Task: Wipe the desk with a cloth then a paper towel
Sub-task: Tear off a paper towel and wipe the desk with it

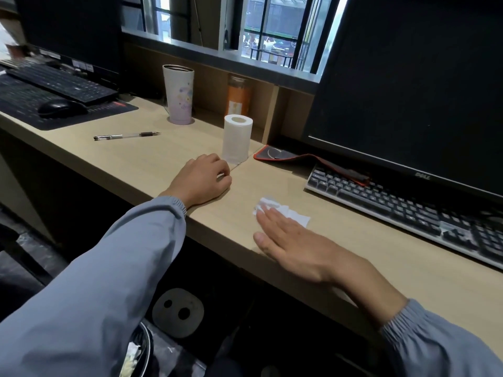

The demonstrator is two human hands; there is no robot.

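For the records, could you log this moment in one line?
right hand: flat on paper towel | left hand: resting on desk

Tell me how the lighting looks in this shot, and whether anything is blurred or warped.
Head view: daylight comes through the window, leaving the monitor dark; wide-angle lens bends the desk edge and keyboard; the paper towel under the right hand looks slightly smeared and overbright; left hand sharp enough.
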